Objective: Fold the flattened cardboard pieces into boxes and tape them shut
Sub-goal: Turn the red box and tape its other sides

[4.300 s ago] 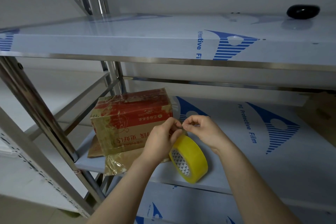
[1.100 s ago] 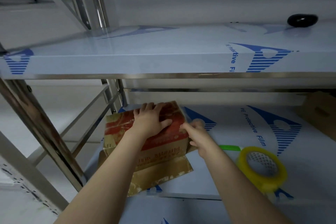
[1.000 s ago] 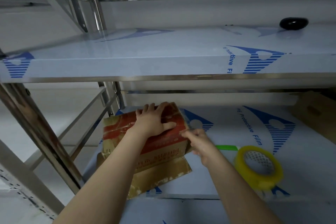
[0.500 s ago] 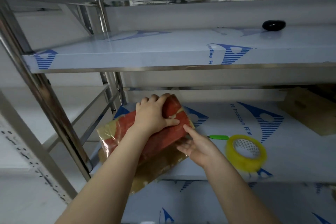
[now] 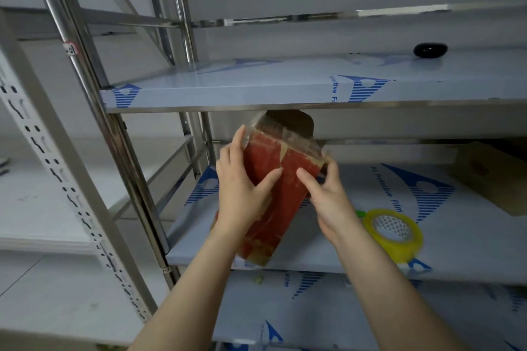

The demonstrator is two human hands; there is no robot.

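Right, you have the red box (image 5: 279, 188) lifted and tilted, up and to the left of the tape roll (image 5: 395, 234), its lower end hanging over the front edge of the shelf (image 5: 328, 253) the roll lies on. Your left hand (image 5: 242, 194) grips its left side, fingers together and running up that edge, thumb pressed across the red face. Your right hand (image 5: 328, 196) clamps the opposite edge, thumb on the face and fingers curled behind.

The far end seems to carry a dark rounded flap (image 5: 291, 122) standing loose, though the glossy tape around it makes that hard to read. If so, I'd judge this as turning the box to reach the unsealed end. Keep both thumbs flat so the walls don't buckle, and mind the upper shelf (image 5: 256, 91) just above that flap. Set the box down left of the roll, open end toward you, and fold the flap in before you let go with your right.

The shelf film behind the roll reads "PE Protective Film". The box's own print is too blurred to read.
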